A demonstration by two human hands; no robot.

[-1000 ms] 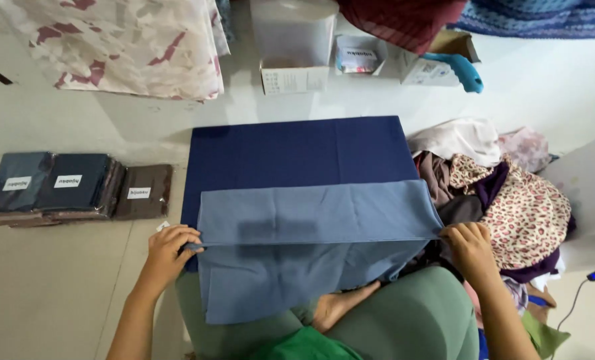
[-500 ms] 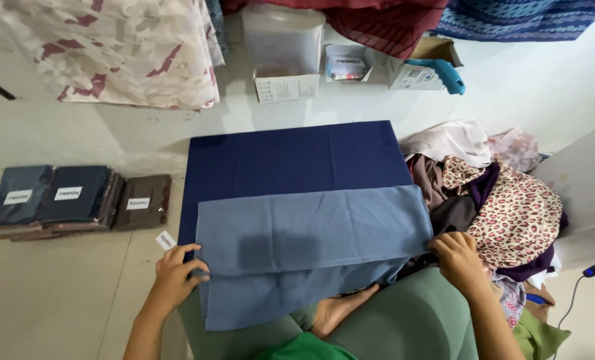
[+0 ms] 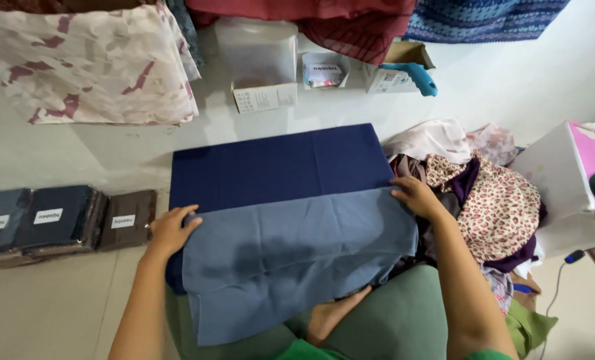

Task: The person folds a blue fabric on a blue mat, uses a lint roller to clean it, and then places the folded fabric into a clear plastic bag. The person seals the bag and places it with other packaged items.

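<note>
- Dark navy blue rectangular cloth: lies flat on the pale tiled floor, directly in front of the seated person; its upper half is exposed and smooth.
- Lighter slate-blue folded layer of cloth: covers the lower half of the navy cloth; its top edge runs straight across from one hand to the other, and its lower edge hangs over the person's lap.
- Left hand: rests at the left end of the fold edge, fingers curled onto the cloth corner, pinching or pressing it; which of the two cannot be told.
- Right hand: sits at the right end of the same edge, fingers bent over the cloth corner and gripping it.
- Bare foot: shows just below the slate-blue layer, against olive-green trousers.
- Heap of mixed garments, including a leopard-print piece: lies just beside the cloth's right edge, touching the right forearm.
- Row of flat packed dark fabrics with white labels: lies on the floor, left of the cloth.
- Translucent plastic container: stands on a white carton beyond the cloth's far edge.
- Pink-topped white box: stands at the far right.
</note>
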